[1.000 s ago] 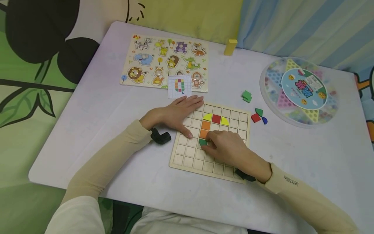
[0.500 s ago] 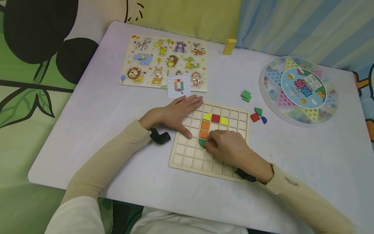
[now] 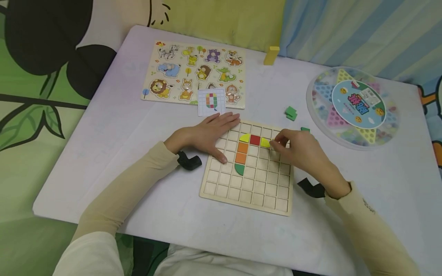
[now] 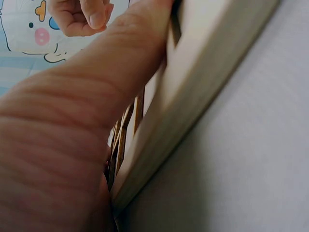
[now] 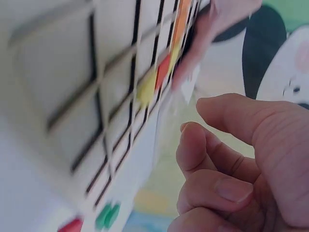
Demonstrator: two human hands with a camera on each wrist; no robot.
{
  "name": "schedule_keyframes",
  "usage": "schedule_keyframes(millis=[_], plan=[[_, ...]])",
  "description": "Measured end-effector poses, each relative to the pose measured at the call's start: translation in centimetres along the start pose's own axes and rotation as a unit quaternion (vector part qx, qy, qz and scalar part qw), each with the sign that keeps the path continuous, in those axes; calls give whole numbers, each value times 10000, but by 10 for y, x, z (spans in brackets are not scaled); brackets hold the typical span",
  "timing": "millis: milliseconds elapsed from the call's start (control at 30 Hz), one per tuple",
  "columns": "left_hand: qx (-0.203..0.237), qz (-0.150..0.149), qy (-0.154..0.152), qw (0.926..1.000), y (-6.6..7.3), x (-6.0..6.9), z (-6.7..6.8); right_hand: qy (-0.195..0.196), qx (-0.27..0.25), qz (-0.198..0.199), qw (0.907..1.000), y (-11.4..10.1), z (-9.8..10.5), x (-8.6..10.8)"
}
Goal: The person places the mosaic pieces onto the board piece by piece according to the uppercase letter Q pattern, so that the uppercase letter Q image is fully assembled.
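Note:
A wooden grid board (image 3: 246, 194) lies on the table. In its cells sit a red square (image 3: 254, 140) between two yellow quarter-round pieces, two orange squares below the left one, and a green quarter-round piece (image 3: 239, 169) under those. My left hand (image 3: 210, 135) rests spread on the board's left edge; its thumb (image 4: 111, 72) fills the left wrist view. Over the board's right side hovers my right hand (image 3: 301, 148), loosely curled. In the right wrist view its thumb and index finger stand apart with nothing between them. A pattern card (image 3: 203, 110) lies behind the board.
Green pieces (image 3: 291, 113) lie right of the board; another green piece (image 3: 305, 129) is partly hidden behind the right hand. An animal puzzle (image 3: 193, 82), a yellow block (image 3: 271, 56) and a round clear game box (image 3: 314, 115) stand further back.
My right hand has left the green quarter-round piece, which now shows fully in its cell, and has moved right and away from me. My left hand has stayed put.

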State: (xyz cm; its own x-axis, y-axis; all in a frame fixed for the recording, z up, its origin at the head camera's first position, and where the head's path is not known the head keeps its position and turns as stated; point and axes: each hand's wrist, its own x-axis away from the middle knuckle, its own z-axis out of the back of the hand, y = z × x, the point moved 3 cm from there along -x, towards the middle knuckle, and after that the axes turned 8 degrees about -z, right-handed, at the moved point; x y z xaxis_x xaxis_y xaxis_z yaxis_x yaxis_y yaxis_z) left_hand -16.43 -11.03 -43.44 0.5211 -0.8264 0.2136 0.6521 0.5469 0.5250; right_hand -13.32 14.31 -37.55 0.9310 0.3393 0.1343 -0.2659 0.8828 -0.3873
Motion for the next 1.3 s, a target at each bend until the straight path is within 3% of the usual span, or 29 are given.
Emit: schedule_keyframes(millis=[200,533,967,1300], plan=[[-35,13,10,10000,-1,0,0,231,-45,-428,9988,32,14,-6],[23,-91,21,10000,2,0,2,206,-236,-1001,9945,72,16,-19],[94,-135,40,9999,0,1,0,89,-8,-816,9966,77,20,-59],[127,-163,46,9998,0,2,2,123,188,-475,9986,73,17,-66]])
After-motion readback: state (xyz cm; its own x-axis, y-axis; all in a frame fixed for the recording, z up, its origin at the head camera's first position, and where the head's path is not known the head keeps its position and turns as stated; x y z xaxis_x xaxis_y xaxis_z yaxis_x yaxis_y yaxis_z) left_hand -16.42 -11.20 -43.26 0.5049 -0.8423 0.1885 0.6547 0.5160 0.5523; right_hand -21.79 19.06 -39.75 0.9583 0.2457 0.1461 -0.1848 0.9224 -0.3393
